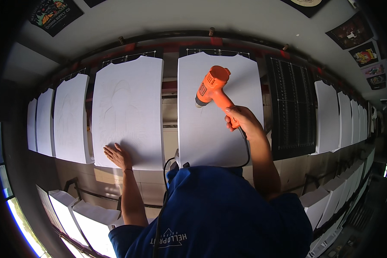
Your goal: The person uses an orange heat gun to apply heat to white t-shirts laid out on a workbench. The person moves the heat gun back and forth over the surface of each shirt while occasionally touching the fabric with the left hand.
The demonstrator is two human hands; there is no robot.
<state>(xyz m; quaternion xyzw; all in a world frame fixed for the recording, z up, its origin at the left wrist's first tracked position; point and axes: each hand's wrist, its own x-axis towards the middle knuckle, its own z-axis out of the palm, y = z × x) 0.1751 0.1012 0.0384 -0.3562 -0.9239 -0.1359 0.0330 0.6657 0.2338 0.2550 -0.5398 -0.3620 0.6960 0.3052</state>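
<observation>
My right hand [241, 120] grips the handle of an orange heat gun [216, 89]. The gun hangs above a white shirt [198, 142] laid over a flat board, and its dark nozzle points down and to the left. A black cord runs from the handle down toward my body. To the left, my left hand [117, 155] lies with fingers stretched near the lower edge of another white shirt [137, 94]. Faint raised outlines show on that left shirt, above the hand.
A bare black board [290, 107] with white grid marks stands to the right. More white shirts on boards [71, 116] line the row on both sides. A dark rail [180, 33] runs behind them. Behind me is a second row of white boards [92, 225].
</observation>
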